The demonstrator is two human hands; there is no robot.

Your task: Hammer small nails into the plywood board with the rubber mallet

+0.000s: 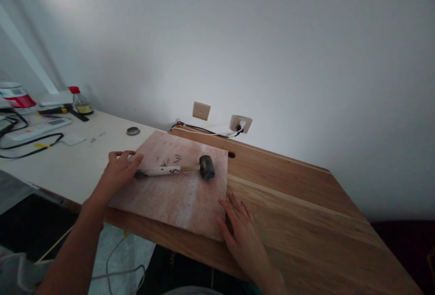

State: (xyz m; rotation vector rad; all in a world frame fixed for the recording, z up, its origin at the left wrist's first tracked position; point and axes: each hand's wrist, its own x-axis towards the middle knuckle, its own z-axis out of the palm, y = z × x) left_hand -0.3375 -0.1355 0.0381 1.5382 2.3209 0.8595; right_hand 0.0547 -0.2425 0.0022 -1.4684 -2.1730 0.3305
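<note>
A thin, pinkish-brown board (pixel 190 200) with worn patches lies flat on the tabletop. Across it rests a mallet with a black head (pixel 206 168) and a white-wrapped handle (pixel 165 171). Several small dark nail-like pieces (pixel 176 158) are scattered behind the handle. My left hand (pixel 120 168) is over the board's left edge, close to the handle's dark end, with its fingers loosely bent and apart. At the right edge, my right hand (pixel 239 224) has its fingers spread, with thumb and forefinger touching the board and the others on the wood.
The wooden tabletop (pixel 292 204) extends right. On the white table (pixel 91 136) at left are a round metal lid (pixel 132 131), a red-capped bottle (pixel 81 101), a white remote (pixel 41 128) and black cables (pixel 30 142). Cords run along the wall to a socket (pixel 241 123).
</note>
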